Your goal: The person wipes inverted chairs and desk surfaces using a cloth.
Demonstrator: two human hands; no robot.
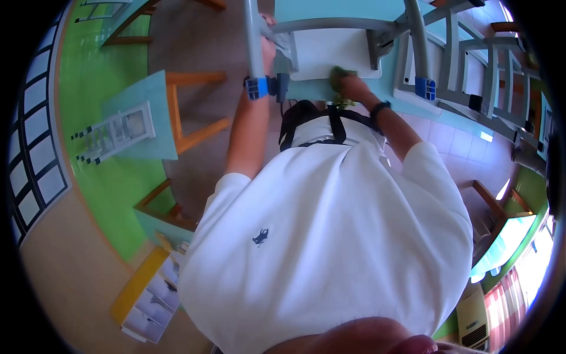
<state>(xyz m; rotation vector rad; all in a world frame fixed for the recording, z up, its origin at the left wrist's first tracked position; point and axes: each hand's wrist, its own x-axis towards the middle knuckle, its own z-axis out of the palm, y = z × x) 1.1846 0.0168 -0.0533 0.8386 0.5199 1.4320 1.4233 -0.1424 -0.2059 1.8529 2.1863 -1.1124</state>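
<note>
A grey-framed chair (330,24) with a pale seat (330,54) rests on a light blue table (309,89), its legs pointing towards me and tipped with blue caps. My left hand (268,36) is closed round the frame at the chair's left side, partly hidden behind a leg. My right hand (355,88), below a dark wristband, is closed on a green cloth (338,76) at the near edge of the seat. Motion blurs this hand and the cloth.
More grey chairs (488,76) stand close on the right. To the left is another table (165,118) with orange-brown legs and a pale chair (132,124) on it. A yellow-topped shelf unit (138,286) is at the lower left, an air-conditioning unit (471,318) at the lower right.
</note>
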